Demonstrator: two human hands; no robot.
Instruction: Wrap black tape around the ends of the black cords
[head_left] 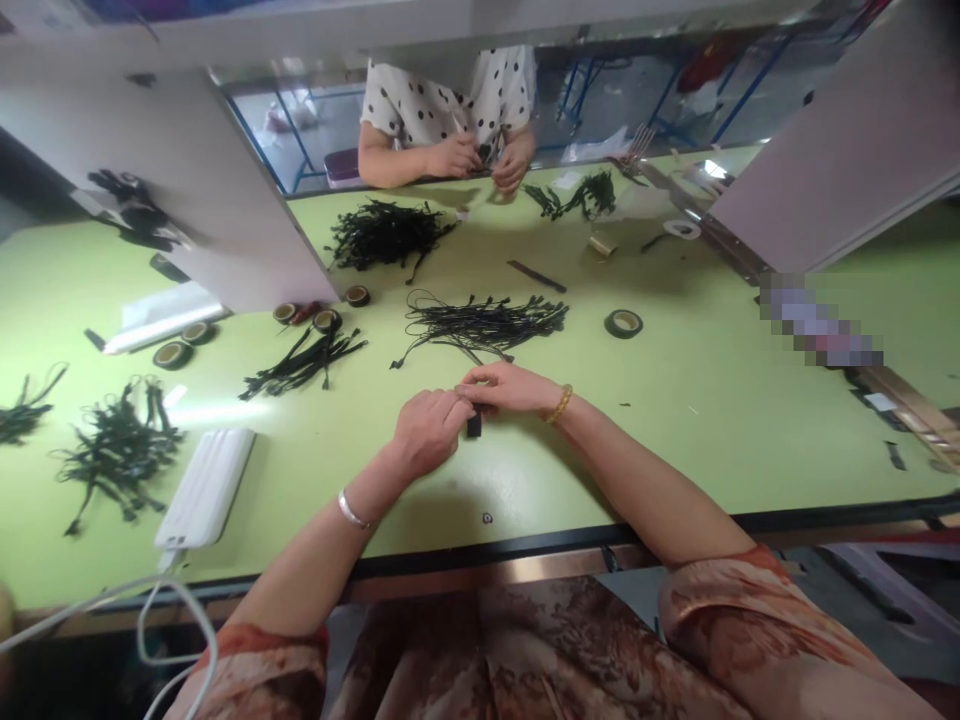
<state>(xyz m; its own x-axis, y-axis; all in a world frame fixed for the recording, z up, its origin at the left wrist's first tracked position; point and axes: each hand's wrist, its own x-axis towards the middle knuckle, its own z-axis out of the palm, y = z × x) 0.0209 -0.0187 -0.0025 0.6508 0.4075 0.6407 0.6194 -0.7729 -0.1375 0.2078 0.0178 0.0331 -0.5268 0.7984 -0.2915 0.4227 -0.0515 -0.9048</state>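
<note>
Head view: clock directions run from where the two hands meet, with 12 toward the far side of the table.
Small black piece: at the clock's centre, this piece (pixel 474 426) pokes out below the meeting fingertips, above the green tabletop (pixel 697 430).
Left hand: the left hand (pixel 426 430) comes in from 8 o'clock, its fingers curled and pinching the piece; a silver bangle (pixel 352 509) circles the wrist.
Right hand: the right hand (pixel 514 387) comes in from 4 o'clock, thumb and forefinger pressed together on the same piece, the exact contact partly hidden; a gold bracelet (pixel 560 404) circles this wrist.
Black cables: a loose bundle (pixel 491 323) lies just beyond the hands at 12; a smaller sheaf (pixel 304 362) sits between 9 and 10, a thick heap (pixel 386 235) at 11, and a tangle (pixel 120 450) well apart at 9.
Black tape roll: the roll (pixel 624 323) lies flat at 2 o'clock.
Dark strip: the slim strip (pixel 536 275) lies slantwise at 1 o'clock.
White box: between 8 and 9, the box (pixel 206 487) has a white cable (pixel 174 562) plugged into its near end.
Co-worker: a person in a polka-dot top (pixel 427 95) sits across the table at 12, both hands raised near its far edge.
</note>
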